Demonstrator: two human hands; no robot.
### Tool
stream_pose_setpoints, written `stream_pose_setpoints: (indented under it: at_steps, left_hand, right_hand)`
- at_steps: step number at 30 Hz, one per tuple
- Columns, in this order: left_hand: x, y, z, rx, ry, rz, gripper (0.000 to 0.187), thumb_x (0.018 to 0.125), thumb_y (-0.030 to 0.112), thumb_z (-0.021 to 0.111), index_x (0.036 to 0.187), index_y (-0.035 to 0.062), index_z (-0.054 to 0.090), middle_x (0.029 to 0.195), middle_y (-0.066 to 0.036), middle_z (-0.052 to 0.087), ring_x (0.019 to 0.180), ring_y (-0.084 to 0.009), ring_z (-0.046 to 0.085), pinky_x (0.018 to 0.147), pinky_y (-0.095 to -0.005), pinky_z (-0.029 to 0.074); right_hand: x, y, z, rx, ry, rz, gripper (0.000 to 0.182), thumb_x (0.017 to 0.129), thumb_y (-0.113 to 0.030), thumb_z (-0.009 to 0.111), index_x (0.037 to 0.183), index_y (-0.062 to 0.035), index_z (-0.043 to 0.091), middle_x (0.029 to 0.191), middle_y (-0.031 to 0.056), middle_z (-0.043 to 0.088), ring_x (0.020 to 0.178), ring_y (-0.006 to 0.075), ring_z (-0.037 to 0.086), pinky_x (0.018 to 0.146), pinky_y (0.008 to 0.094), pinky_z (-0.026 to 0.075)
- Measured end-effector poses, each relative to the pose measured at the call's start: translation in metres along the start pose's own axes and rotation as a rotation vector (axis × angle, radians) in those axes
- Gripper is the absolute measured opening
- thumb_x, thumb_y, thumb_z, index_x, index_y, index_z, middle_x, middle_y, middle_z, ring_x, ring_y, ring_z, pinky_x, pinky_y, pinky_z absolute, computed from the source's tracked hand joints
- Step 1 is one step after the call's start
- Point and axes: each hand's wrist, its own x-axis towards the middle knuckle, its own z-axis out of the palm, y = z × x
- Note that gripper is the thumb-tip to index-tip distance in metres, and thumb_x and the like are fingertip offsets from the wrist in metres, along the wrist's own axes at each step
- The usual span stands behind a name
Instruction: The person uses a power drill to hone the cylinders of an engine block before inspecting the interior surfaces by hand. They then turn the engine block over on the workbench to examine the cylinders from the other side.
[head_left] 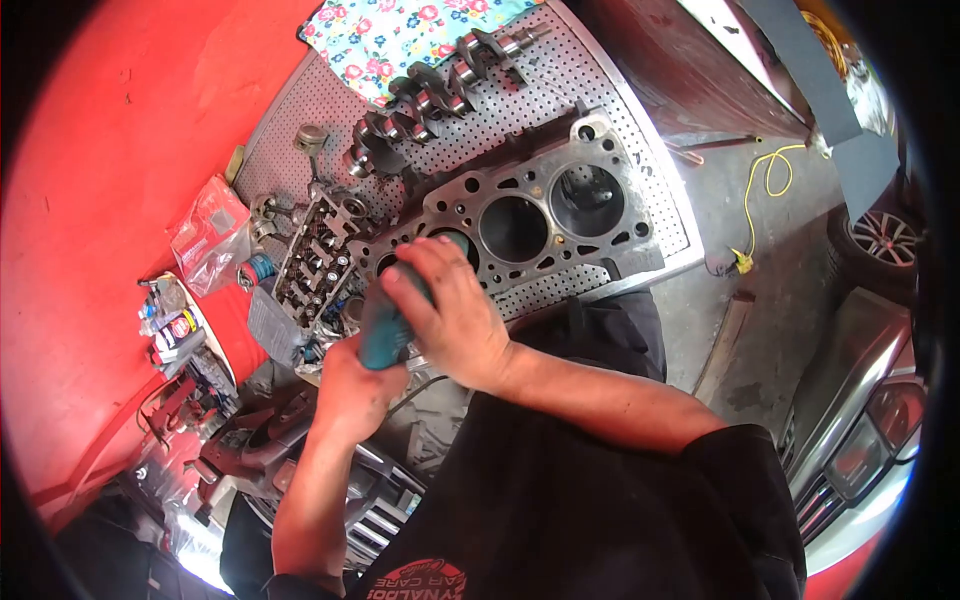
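Both my hands are wrapped round a teal power tool (pixel 385 325) whose exact kind I cannot make out. My left hand (pixel 355 392) grips its rear end, closest to my body. Across its front part lies my right hand (pixel 460 325), fingers curled over the top. The tool's front end is over the near-left part of an engine block (pixel 553 222), where my right hand hides the contact. Two open cylinder bores show to the right of my hands. A bit of teal (pixel 457 243) appears just past my right fingers. Slight blur covers the tool.
The block lies on a perforated metal table (pixel 590 75). Behind it are a crankshaft (pixel 430 95) and a flowered cloth (pixel 400 40). A cylinder head (pixel 318 255) and a piston with its rod (pixel 312 140) sit left. A yellow cord (pixel 755 200) runs along the floor at right.
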Motion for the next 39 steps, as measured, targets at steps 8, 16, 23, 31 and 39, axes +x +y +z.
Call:
stream_pose_setpoints:
  at_steps: [8, 16, 23, 31, 39]
  left_hand:
    - [-0.071, 0.010, -0.029, -0.005, 0.049, 0.006, 0.011, 0.078, 0.001, 0.067, 0.088, 0.0005, 0.064, 0.075, 0.001, 0.062, 0.068, -0.0082, 0.055, 0.062, -0.0285, 0.046]
    - [-0.090, 0.010, -0.044, -0.009, 0.070, 0.064, 0.021, 0.073, -0.001, 0.070, 0.093, -0.0005, 0.066, 0.079, -0.002, 0.067, 0.074, -0.0103, 0.061, 0.070, -0.0300, 0.051]
    - [-0.087, 0.008, -0.051, 0.061, 0.017, 0.022, 0.023, 0.073, 0.004, 0.071, 0.095, -0.0012, 0.065, 0.080, -0.005, 0.069, 0.073, -0.0112, 0.062, 0.070, -0.0317, 0.053]
    - [-0.129, -0.063, -0.052, -0.250, 0.125, 0.200, 0.059, 0.079, 0.027, 0.075, 0.128, -0.0023, 0.061, 0.098, -0.013, 0.070, 0.083, -0.0225, 0.067, 0.080, -0.0344, 0.055]
    - [-0.159, -0.148, -0.018, -0.618, 0.279, 0.258, 0.067, 0.079, 0.037, 0.073, 0.131, -0.0017, 0.059, 0.103, -0.014, 0.069, 0.087, -0.0243, 0.067, 0.088, -0.0397, 0.052]
  right_hand:
    - [0.011, -0.052, -0.007, 0.111, 0.044, -0.111, 0.060, 0.078, -0.013, 0.074, 0.136, -0.0267, 0.061, 0.133, 0.0178, 0.054, 0.124, 0.0416, 0.053, 0.108, 0.0629, 0.045]
    - [0.018, -0.076, -0.004, 0.203, 0.054, -0.101, 0.055, 0.082, -0.018, 0.077, 0.133, -0.0325, 0.061, 0.133, 0.0161, 0.054, 0.122, 0.0398, 0.055, 0.107, 0.0637, 0.044]
    - [0.016, -0.077, -0.004, 0.157, 0.053, -0.056, 0.060, 0.077, -0.018, 0.073, 0.133, -0.0363, 0.064, 0.134, 0.0147, 0.055, 0.123, 0.0382, 0.055, 0.108, 0.0612, 0.047]
    - [0.023, -0.120, 0.015, 0.230, 0.006, -0.316, 0.056, 0.083, -0.028, 0.063, 0.139, -0.0340, 0.056, 0.123, 0.0119, 0.059, 0.117, 0.0345, 0.059, 0.110, 0.0555, 0.045]
    - [-0.005, -0.166, 0.090, 0.449, -0.123, -0.773, 0.037, 0.087, -0.026, 0.060, 0.124, -0.0281, 0.058, 0.120, 0.0118, 0.061, 0.117, 0.0362, 0.060, 0.116, 0.0599, 0.039]
